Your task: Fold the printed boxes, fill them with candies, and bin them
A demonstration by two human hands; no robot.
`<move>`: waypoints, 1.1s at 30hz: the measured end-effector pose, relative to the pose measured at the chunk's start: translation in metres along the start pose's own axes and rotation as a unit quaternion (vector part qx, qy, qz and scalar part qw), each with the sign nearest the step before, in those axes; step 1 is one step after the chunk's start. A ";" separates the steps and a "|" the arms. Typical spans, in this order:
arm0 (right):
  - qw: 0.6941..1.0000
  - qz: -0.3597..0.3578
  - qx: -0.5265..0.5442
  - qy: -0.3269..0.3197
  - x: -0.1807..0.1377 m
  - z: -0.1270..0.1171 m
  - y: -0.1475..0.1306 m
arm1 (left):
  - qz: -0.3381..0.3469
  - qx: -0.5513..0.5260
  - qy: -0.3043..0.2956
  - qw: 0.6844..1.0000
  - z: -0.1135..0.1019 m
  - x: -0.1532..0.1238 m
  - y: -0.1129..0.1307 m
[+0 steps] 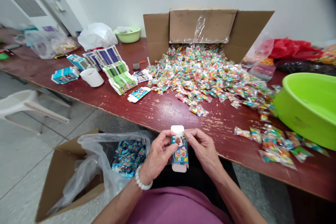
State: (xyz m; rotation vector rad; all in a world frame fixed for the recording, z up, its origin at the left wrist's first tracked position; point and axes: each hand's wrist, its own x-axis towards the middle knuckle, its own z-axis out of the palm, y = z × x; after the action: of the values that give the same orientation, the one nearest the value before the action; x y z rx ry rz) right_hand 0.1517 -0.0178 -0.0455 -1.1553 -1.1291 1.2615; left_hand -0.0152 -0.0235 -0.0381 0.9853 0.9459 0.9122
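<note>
Between my two hands, just off the table's front edge, is a small blue printed candy box (180,150) with its white end flaps standing out at top and bottom. My left hand (163,150), with a white bead bracelet at the wrist, pinches the box's left side, thumb on the printed front. On the other side, my right hand (202,144) has thumb and fingers closed at the box's upper right edge. Beyond lies a heap of small wrapped candies (202,73), spilling from a cardboard carton (203,28) on its side. A flat blue box (139,94) rests on the table nearer the left.
Bundled flat boxes (119,73) and a white roll (91,77) stand on the red table (115,106) at left. A large green basin (304,108) sits at right beside loose candies (275,143). A lined carton (68,171) with blue packs is on the floor, near a white stool (28,103).
</note>
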 end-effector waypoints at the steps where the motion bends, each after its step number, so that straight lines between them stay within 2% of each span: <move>1: 1.000 0.015 0.005 -0.016 0.002 -0.003 -0.001 | 0.001 0.011 -0.007 1.000 -0.001 -0.001 0.001; 5: 0.992 0.097 0.068 -0.037 0.006 -0.009 -0.002 | 0.023 0.082 -0.024 0.996 -0.003 -0.003 0.003; 7: 0.992 0.096 0.072 -0.048 0.005 -0.009 -0.001 | 0.025 0.085 -0.022 0.996 -0.005 -0.003 0.003; 10: 0.995 0.039 -0.004 -0.087 0.001 -0.009 0.002 | 0.011 -0.009 0.002 1.000 -0.006 -0.004 0.002; 12: 0.996 -0.019 -0.053 -0.070 0.000 -0.008 0.004 | -0.020 -0.083 0.017 0.996 -0.005 -0.005 0.001; 15: 0.988 -0.102 -0.106 -0.049 -0.001 -0.006 0.004 | -0.111 -0.133 -0.032 0.984 -0.001 -0.007 -0.002; 18: 0.972 -0.136 -0.167 -0.093 -0.001 -0.004 0.001 | -0.159 -0.142 -0.044 0.976 0.001 -0.005 -0.008; 21: 0.982 -0.070 -0.154 -0.089 0.001 -0.002 -0.002 | -0.173 -0.132 -0.018 0.976 0.003 0.000 -0.011; 23: 0.992 -0.001 -0.102 -0.079 0.003 -0.001 -0.003 | -0.183 -0.103 -0.012 0.978 0.004 0.003 -0.011; 26: 0.991 0.072 -0.025 -0.108 0.008 0.001 -0.008 | -0.167 -0.044 0.014 0.985 0.005 0.005 -0.009; 33: 0.987 0.108 0.042 -0.116 0.010 0.007 -0.017 | -0.105 -0.010 0.019 0.994 0.005 0.005 -0.006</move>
State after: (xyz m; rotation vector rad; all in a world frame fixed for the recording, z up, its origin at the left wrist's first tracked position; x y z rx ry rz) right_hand 0.1463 -0.0072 -0.0278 -1.1103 -1.1288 1.6289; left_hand -0.0081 -0.0221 -0.0437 0.8364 1.0501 0.7633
